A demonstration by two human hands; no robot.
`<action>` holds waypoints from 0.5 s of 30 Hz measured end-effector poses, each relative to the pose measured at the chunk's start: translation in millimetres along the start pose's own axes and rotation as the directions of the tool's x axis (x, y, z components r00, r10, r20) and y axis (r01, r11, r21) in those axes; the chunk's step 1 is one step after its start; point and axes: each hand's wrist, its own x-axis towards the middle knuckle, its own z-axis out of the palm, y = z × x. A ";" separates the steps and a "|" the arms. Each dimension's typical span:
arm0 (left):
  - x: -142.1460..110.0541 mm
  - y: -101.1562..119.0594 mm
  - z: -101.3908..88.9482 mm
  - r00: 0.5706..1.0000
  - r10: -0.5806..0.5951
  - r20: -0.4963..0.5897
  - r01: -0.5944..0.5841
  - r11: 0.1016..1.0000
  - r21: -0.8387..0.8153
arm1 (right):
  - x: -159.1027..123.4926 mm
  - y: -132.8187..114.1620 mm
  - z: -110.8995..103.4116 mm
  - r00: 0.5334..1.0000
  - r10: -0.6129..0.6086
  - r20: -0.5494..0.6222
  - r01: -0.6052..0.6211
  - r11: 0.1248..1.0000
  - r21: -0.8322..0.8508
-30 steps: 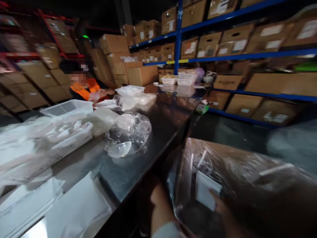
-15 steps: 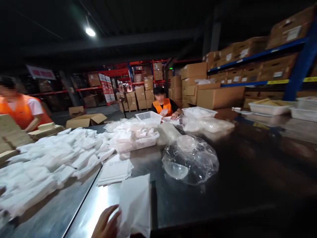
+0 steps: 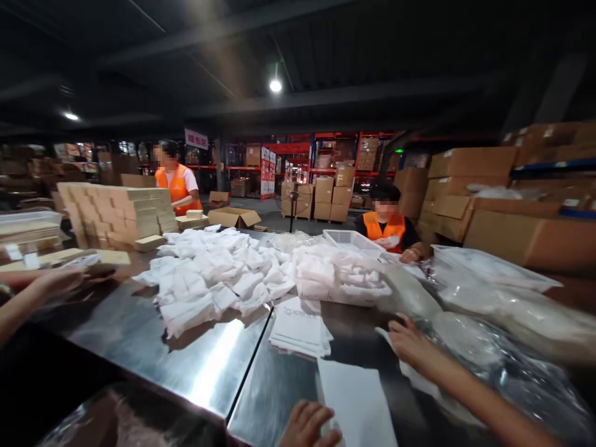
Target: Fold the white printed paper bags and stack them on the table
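Observation:
At the bottom centre, my left hand [image 3: 310,425] has its fingers curled at the left edge of a flat white bag [image 3: 358,397] lying on the metal table. My right hand [image 3: 410,341] reaches in from the right, fingers closed on a thin white piece [image 3: 421,372] that shows under the hand and forearm; its kind is unclear. Just behind the flat bag lies a stack of white printed sheets or bags [image 3: 298,326]. Crumpled clear plastic bags [image 3: 470,338] lie beside and beyond my right hand.
A heap of white wrapped packets [image 3: 209,267] covers the left table, with a white basket [image 3: 344,292] of packets alongside. Stacked tan boxes [image 3: 116,214] stand behind. Another person's hands [image 3: 60,279] work at the far left. Two co-workers in orange vests [image 3: 178,186] [image 3: 384,226] are across the table.
The view has swung left, bringing the box stack and a neighbour's arms into sight. My right hand has come into view at the right with a white piece. My left hand stays by the flat bag.

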 end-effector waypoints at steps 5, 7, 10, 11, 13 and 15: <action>14.7 10.1 -2.4 0.965 -0.206 -0.159 0.190 0.975 -0.114 | 138.4 -11.5 38.9 0.990 -0.076 0.119 0.068 0.995 0.071; 22.4 13.8 -20.9 0.965 -0.264 -0.004 0.256 0.938 -0.234 | 161.0 -29.1 55.0 0.990 -0.012 0.143 -0.001 0.996 0.087; 33.3 12.9 -49.2 0.912 -0.280 0.299 0.379 0.854 -0.357 | 166.1 -54.0 60.1 0.982 0.047 0.182 -0.072 0.989 0.132; 35.8 11.6 -55.3 0.892 -0.270 0.362 0.404 0.835 -0.374 | 161.0 -61.2 54.7 0.979 0.049 0.196 -0.079 0.986 0.149; 38.5 9.7 -61.7 0.869 -0.245 0.430 0.424 0.817 -0.391 | 140.7 -75.2 33.9 0.975 0.029 0.220 -0.070 0.981 0.183; 38.7 9.6 -62.5 0.860 -0.234 0.454 0.429 0.813 -0.393 | 107.3 -92.5 4.0 0.977 -0.004 0.215 -0.045 0.973 0.225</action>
